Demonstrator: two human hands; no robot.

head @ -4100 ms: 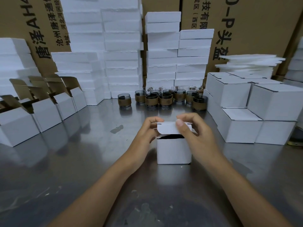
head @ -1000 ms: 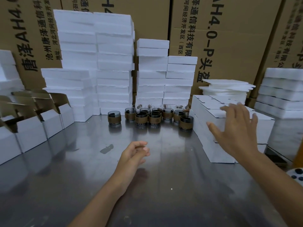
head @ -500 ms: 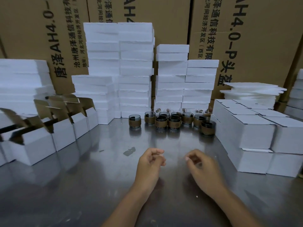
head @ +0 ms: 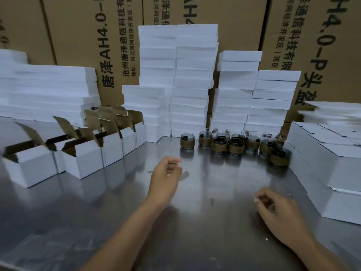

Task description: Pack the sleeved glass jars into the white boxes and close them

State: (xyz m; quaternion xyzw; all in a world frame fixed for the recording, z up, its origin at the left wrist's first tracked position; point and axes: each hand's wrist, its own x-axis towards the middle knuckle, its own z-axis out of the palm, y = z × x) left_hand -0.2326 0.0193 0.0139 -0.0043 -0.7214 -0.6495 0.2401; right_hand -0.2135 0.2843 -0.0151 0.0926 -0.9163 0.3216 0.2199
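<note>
While the left grip hangs above the middle of the steel worktop, fingers loosely curled, it has hold of nothing — the right grip, nearer the person, is likewise slack and empty. Sleeved glass jars stand clustered toward the back, unboxed, just before white foam stacks. Open white boxes in rows at left, flaps up; closed white boxes stacked at right, near the rightmost jar. Brown printed cartons behind all.
</note>
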